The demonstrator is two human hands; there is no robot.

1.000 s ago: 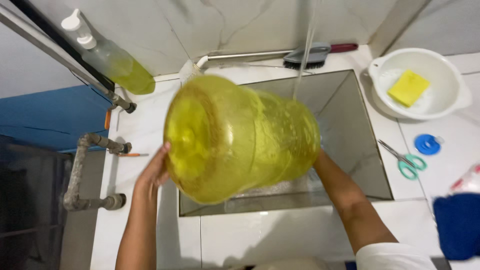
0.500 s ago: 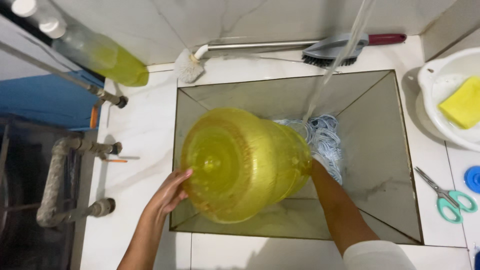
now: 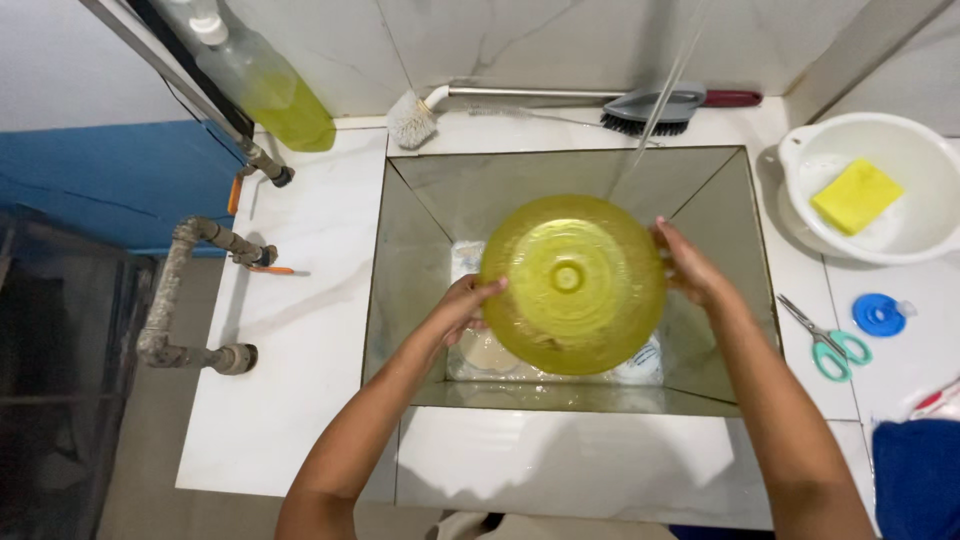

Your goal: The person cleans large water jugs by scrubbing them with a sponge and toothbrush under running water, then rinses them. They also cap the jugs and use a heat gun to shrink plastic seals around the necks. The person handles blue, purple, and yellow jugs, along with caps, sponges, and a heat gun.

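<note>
Filling the middle of the view was a yellow plastic jug (image 3: 572,284), held over the deep sink (image 3: 410,250) with its round base turned up towards the camera.

Item: jug. See-through yellow, round; base marked by raised rings around a small centre boss; surface wet and glossy. Its mouth and any handle were hidden beneath it.

Hold: left hand (image 3: 466,306) pressed against the jug's left edge, fingers curled onto the rim of the base. Right hand (image 3: 688,266) spread flat on the right edge, fingers half open and following the curve. Both hands were gripping the jug between them.

Water: thin stream (image 3: 655,120) fell from above, slanting down to the jug's upper right edge.

Sink: square, with sloping grey walls, sunk into a white tiled counter (image 3: 300,300). Pale dishes (image 3: 490,352) lay on its floor, partly hidden under the jug.

Behind the sink: white brush (image 3: 412,118) and dark scrubbing brush (image 3: 655,105) with a red handle, lying against the wall.

Left: bottle of yellow liquid (image 3: 268,85) in the corner; grey pipes (image 3: 180,290) beside the counter.

Right: white bowl (image 3: 905,235) holding a yellow sponge (image 3: 858,195); scissors (image 3: 822,335) with green handles; blue round reel (image 3: 880,314); blue cloth (image 3: 915,475) at the lower corner.
</note>
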